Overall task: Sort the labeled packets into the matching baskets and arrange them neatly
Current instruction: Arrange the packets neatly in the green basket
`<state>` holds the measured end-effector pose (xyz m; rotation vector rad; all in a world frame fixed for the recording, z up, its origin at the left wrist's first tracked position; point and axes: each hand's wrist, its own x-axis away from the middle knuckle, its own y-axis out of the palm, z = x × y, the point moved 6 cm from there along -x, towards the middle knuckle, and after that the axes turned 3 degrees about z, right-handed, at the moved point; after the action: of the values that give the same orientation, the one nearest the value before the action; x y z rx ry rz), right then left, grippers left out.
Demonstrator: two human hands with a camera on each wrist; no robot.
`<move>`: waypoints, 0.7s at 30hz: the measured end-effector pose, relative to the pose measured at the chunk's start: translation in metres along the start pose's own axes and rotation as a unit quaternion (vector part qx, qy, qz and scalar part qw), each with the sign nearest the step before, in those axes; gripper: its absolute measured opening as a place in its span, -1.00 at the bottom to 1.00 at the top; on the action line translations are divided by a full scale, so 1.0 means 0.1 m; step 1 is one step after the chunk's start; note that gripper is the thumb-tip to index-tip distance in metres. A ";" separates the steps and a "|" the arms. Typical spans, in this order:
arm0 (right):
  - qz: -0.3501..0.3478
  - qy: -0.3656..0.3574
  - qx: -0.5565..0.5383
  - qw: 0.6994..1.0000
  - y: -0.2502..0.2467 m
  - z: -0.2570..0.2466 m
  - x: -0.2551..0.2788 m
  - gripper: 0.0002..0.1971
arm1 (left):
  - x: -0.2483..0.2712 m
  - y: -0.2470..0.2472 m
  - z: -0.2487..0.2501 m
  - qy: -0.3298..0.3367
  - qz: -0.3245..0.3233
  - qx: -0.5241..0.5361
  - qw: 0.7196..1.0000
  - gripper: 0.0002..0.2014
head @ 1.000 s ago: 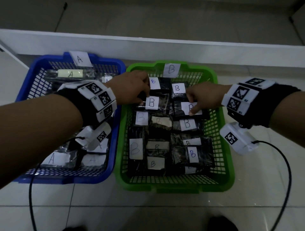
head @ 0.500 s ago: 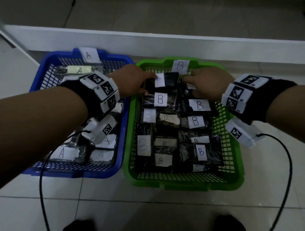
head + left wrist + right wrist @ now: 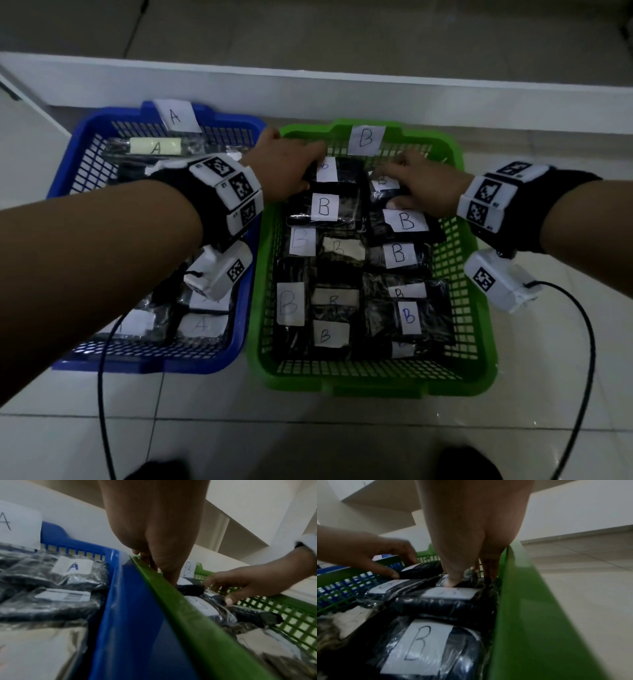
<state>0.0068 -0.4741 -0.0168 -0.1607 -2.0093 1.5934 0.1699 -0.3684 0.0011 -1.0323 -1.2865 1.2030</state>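
Observation:
The green basket, tagged B, holds several black packets with white B labels. My left hand is at its far left corner and pinches a B packet between thumb and fingers; the right wrist view shows that pinch on the packet. My right hand is at the far right. Its thumb presses the top of another B packet and its fingers curl over the packet's far edge by the basket wall. The blue basket, tagged A, holds A packets.
The two baskets stand side by side on a pale tiled floor, rims touching. A low white ledge runs just behind them. Black cables trail from both wrist cameras over the floor. Dark shoe tips show at the bottom edge.
Both hands have moved to the far end of the green basket. The right hand left the middle-right packet for the far-right one. The left hand has taken hold of the far-left packet.

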 end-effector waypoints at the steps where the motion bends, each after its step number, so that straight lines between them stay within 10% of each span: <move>1: 0.006 0.002 -0.003 1.000 0.02 0.01 0.00 -0.44 | -0.01 -0.02 0.00 -0.009 0.006 0.012 1.000 -0.52; 10: 0.077 -0.013 0.036 0.996 -0.12 0.05 -0.02 -0.38 | 0.05 -0.84 -0.38 -0.043 0.091 0.181 0.978 -0.44; 21: 0.097 0.050 0.232 0.967 -0.18 0.10 0.20 -0.51 | 0.07 -0.49 -0.25 -0.026 0.063 0.200 0.977 -0.52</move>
<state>-0.0102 -0.4797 0.0059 -0.2568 -1.5318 2.0888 0.1976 -0.3651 0.0489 -0.7992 -0.9727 1.5208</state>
